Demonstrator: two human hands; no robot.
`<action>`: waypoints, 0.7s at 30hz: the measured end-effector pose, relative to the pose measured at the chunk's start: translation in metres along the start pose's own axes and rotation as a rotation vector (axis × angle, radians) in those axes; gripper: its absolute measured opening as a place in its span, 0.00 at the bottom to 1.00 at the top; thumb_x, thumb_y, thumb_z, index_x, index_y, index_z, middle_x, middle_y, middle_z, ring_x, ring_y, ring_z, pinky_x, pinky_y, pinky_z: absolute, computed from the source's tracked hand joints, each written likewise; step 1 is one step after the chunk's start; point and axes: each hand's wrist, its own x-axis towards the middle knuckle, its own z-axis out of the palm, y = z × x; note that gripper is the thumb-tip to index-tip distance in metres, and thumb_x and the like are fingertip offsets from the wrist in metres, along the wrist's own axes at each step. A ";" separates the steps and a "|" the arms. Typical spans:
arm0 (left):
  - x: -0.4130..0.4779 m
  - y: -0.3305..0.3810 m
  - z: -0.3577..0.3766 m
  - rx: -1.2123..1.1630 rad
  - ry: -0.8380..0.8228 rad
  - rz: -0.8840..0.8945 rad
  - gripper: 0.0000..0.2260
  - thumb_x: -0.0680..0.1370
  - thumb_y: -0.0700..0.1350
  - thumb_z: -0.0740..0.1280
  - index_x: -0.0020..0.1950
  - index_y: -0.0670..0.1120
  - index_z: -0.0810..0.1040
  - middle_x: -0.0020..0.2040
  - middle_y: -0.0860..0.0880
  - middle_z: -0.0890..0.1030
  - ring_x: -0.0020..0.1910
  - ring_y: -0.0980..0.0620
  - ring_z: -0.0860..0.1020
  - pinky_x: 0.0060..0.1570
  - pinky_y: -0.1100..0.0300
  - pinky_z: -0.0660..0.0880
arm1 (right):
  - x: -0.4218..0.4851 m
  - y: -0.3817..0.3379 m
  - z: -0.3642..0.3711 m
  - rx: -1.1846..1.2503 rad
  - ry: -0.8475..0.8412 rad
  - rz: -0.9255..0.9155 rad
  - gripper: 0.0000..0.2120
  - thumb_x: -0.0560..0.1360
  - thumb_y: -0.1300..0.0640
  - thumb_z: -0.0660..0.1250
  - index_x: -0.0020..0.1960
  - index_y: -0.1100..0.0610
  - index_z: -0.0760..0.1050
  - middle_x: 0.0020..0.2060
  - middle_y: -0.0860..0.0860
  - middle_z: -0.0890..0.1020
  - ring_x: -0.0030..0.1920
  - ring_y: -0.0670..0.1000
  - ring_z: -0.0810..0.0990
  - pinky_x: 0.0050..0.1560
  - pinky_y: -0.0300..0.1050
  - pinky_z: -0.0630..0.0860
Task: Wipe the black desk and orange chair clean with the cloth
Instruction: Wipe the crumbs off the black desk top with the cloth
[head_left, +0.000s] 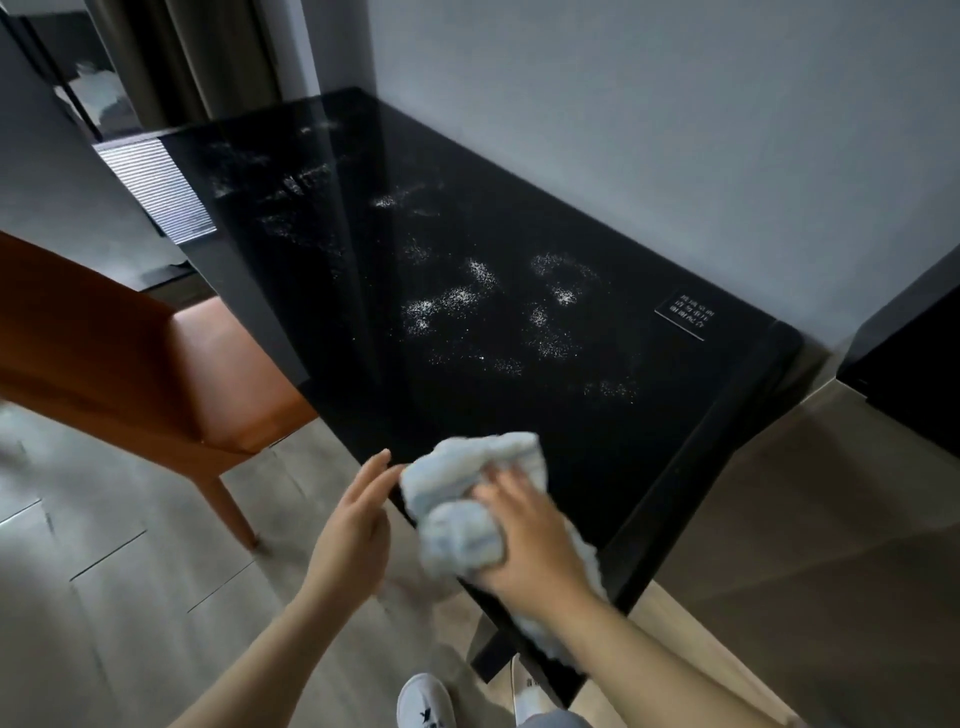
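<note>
The cloth (467, 499) was held by the right hand (524, 540) at the tabletop's (649, 447) near corner; the left hand (358, 514) was kept open; white dust (467, 301) and the chair (130, 353) were left unwiped.

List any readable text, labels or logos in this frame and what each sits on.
Small sign at the desk's far right corner: three lines of white characters, too small and blurred to read.
Shoe at the bottom edge: a small dark mark, no legible lettering.
Cloth, chair: no text visible.
</note>
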 end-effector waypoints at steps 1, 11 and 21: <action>0.001 0.000 -0.007 -0.095 0.070 -0.037 0.24 0.76 0.30 0.62 0.66 0.54 0.70 0.71 0.55 0.62 0.70 0.54 0.64 0.65 0.71 0.60 | -0.009 -0.007 0.004 0.025 -0.155 -0.127 0.28 0.67 0.45 0.67 0.66 0.45 0.65 0.72 0.50 0.65 0.73 0.53 0.61 0.70 0.49 0.61; 0.023 0.026 -0.009 0.028 -0.064 -0.079 0.22 0.80 0.40 0.59 0.73 0.52 0.64 0.73 0.53 0.64 0.73 0.53 0.61 0.67 0.63 0.59 | -0.006 0.006 0.000 -0.050 -0.082 -0.068 0.26 0.70 0.43 0.62 0.66 0.45 0.63 0.72 0.48 0.63 0.73 0.51 0.59 0.68 0.49 0.64; 0.034 0.046 0.034 0.392 -0.325 -0.045 0.21 0.82 0.53 0.51 0.76 0.59 0.52 0.77 0.53 0.52 0.76 0.49 0.42 0.72 0.48 0.39 | -0.010 0.092 -0.060 -0.103 0.683 0.803 0.11 0.73 0.56 0.58 0.53 0.56 0.74 0.53 0.55 0.78 0.55 0.56 0.77 0.52 0.56 0.76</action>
